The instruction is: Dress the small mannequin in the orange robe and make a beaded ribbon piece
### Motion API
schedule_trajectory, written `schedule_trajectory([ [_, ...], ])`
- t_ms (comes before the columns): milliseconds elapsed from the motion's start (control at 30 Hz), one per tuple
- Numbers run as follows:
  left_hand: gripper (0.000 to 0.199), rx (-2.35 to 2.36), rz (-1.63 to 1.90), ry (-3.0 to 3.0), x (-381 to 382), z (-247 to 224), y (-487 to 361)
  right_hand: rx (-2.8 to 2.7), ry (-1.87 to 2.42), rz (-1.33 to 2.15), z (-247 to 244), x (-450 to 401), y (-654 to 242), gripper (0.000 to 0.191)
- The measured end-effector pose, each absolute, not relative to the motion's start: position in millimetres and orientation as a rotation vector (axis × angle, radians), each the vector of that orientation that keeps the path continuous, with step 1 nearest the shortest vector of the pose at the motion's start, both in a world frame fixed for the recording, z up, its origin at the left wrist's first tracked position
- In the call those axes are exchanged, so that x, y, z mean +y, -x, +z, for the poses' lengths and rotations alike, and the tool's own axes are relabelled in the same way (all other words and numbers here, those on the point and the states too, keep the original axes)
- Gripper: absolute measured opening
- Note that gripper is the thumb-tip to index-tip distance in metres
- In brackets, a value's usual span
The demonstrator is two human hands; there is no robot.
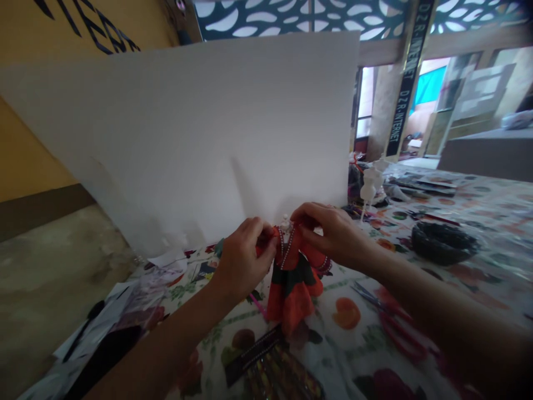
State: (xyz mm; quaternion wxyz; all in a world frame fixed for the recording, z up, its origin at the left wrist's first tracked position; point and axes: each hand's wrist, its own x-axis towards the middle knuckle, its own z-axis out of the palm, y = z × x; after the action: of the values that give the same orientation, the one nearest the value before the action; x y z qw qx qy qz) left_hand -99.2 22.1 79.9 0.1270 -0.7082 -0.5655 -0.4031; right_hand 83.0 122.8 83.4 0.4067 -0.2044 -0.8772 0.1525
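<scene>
A small red-orange dress (291, 303) with a dark waist band and white bead trim along its crossed neckline hangs on a white miniature dress form (286, 223), upright on the bench (333, 361), which wears a flower-and-fruit-patterned cover; the left hand (250, 250) is at the dress's left shoulder as seen here, thumb and fingers nearly closed, with red cloth pinched between them; the right hand (320, 226) is at the opposite shoulder, its fingers curled and the tips at the cloth, though I cannot tell whether they grip it; behind the dress leans a large white board (208, 133); to the right of the dress lie pink-handled scissors (402, 333), partly open, beside the right forearm, and farther right a round black bowl-shaped thing (444, 243); beyond the dress, to its right, stands another white dress form (368, 186); in front of the dress lies a dark strip with rows of beads (254, 355); to its left are loose papers (170, 266).
</scene>
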Motion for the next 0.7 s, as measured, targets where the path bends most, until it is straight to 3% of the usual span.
schedule_trajectory([
  [433, 0.008, -1.586, -0.986, 2.007, 27.7, 77.4, 102.3, -2.317, 0.517, 0.418, 92.7, 133.5, -83.3, 0.024],
  [700, 0.009, -1.615, -1.251, 2.144, 28.4, 66.4, 104.9, -2.320, 0.490, 0.413, 92.5, 137.8, -79.7, 0.024],
])
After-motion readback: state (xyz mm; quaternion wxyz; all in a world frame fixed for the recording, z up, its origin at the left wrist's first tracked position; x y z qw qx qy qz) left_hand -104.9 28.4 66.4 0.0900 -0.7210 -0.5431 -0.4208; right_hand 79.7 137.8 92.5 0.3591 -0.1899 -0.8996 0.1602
